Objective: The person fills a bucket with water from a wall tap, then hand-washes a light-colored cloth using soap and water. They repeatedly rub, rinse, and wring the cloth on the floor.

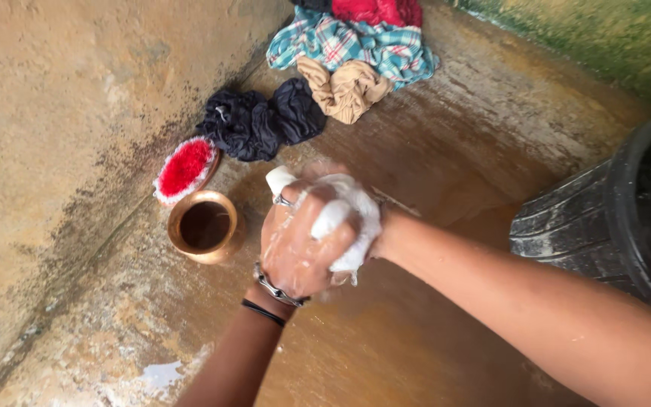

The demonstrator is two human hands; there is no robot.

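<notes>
Head view: both hands clasp a soapy white cloth [348, 218] above the wet floor [431, 339]. The left hand [295, 241] lies on top, fingers curled tight round the cloth; the right hand [367, 230] is mostly hidden beneath it, gripping from the right. The cloth bulges up and rightwards. A brass pot [205, 226] stands just left, a red brush [184, 169] beyond.
</notes>
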